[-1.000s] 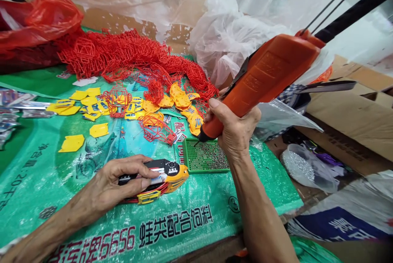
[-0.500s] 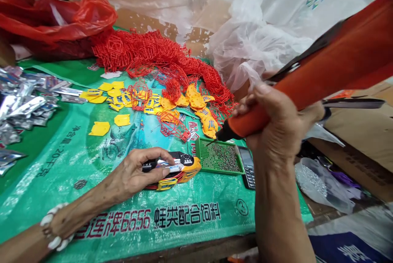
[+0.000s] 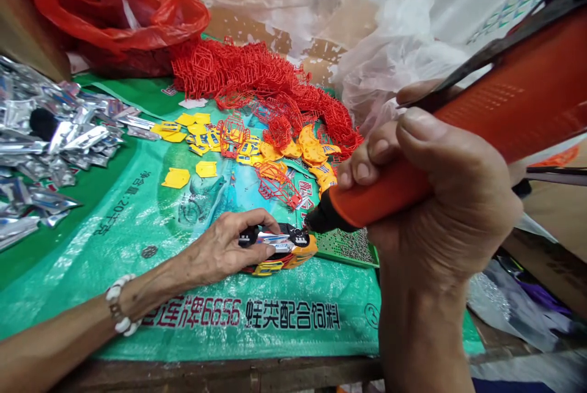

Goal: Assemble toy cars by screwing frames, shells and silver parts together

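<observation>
Driver [image 3: 509,118] fills the right hand [image 3: 458,185], tip [image 3: 310,222] just by the orange end [image 3: 305,252] of the car [image 3: 288,247], can't tell if touching. Left hand [image 3: 220,247] pinches the car on the green sheet [image 3: 220,347]. Loose pinch and it could twist, making the tip skid imo.

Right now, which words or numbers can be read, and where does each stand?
"牌6656", start unclear: red, on the green plastic sheet.
"蛙类配合饲料": same sheet.
"3", circled: same sheet.
"净含量:20千克": same sheet.
Red characters beside the electric screwdriver: partly hidden.
Print on toy car, foil packets, cardboard box: too small or blurred.
</observation>
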{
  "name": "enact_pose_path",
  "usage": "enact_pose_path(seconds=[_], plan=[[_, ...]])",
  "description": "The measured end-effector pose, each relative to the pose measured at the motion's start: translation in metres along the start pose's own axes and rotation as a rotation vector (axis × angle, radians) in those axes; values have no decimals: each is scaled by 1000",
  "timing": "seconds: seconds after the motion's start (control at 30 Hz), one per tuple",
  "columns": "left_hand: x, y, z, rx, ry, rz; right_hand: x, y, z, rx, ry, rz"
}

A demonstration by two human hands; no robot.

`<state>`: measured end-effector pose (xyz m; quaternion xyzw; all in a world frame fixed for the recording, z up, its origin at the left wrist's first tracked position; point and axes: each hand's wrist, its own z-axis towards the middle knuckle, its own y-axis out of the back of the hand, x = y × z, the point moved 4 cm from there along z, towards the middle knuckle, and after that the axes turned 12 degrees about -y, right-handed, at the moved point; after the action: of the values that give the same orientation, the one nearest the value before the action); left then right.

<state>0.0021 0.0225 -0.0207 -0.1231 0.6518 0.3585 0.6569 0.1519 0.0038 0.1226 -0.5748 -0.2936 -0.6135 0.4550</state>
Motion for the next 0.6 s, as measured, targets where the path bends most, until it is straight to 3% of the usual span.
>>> enact_pose_path(seconds=[0.6], plan=[[-2,0,1,-6,4,39,-10,-3,0,75,-48,-38]])
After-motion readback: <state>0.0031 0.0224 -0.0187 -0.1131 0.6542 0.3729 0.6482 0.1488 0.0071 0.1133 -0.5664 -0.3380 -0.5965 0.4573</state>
